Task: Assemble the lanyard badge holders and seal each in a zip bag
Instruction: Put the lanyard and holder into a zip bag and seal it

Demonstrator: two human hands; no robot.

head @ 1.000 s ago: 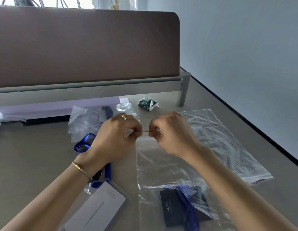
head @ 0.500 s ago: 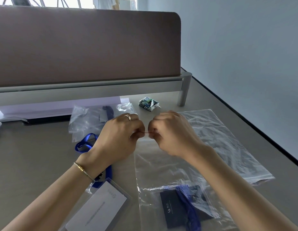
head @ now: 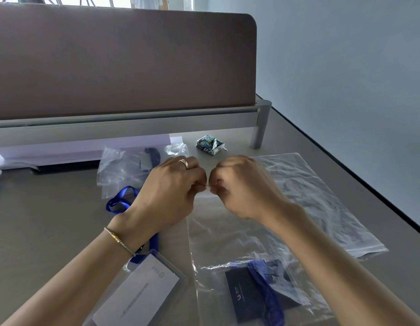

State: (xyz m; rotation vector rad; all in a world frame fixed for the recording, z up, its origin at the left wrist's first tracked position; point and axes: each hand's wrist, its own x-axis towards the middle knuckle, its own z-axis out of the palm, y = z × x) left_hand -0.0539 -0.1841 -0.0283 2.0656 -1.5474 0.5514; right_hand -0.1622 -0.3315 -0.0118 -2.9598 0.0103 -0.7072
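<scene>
At frame centre, the left hand [head: 171, 196] and right hand [head: 239, 187] pinch the mouth edge of a zip bag [head: 230, 238] holding a dark badge holder [head: 251, 295] at lower centre. The film looks thin, limp and slippery, so it is best gripped at the stiffer zip strip.

A grey table [head: 51, 231] is carrying everything here. Directly below the pinching fingertips [head: 199, 185], a clear zip bag [head: 227, 236] is lying flat, holding a dark card [head: 244, 295] with a blue strap. Right of the fingers, another clear bag [head: 322, 203] is spreading toward the table edge. Left of them, a crumpled bag [head: 119, 170] is sitting beside a blue lanyard [head: 121, 200], which is trailing down toward a clear badge holder [head: 143, 292] with a white card. Beyond the fingers, a small patterned packet [head: 210, 144] is resting near the leg of a grey riser [head: 258, 128].
</scene>
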